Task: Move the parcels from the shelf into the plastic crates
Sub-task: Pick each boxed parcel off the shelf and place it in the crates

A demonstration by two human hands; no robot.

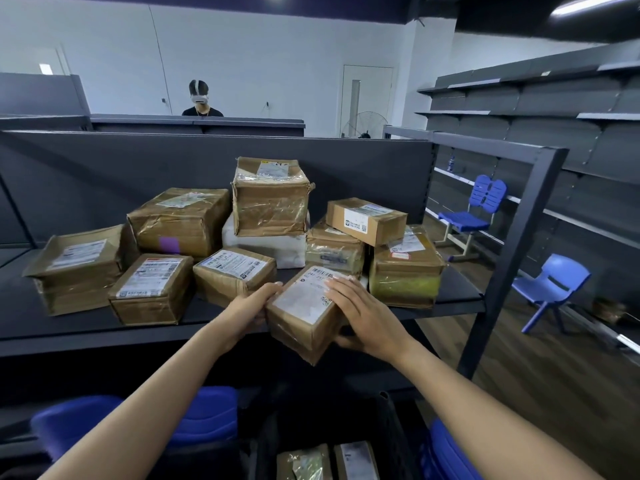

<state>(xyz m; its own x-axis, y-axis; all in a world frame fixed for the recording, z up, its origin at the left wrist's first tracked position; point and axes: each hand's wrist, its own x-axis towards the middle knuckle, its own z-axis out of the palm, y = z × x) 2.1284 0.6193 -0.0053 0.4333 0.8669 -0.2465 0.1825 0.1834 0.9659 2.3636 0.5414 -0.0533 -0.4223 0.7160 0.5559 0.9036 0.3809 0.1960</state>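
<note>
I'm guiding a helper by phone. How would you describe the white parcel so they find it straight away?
Look at the dark grey shelf with the heap of parcels. In the middle of the heap stands the highest brown box, and the white parcel lies directly under it. It is the only one wrapped in white; its neighbours are all brown.

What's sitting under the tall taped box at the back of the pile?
A white wrapped parcel lies under the tall taped box, resting on the shelf. Only its front face shows; its back and anything behind it are covered.
</note>
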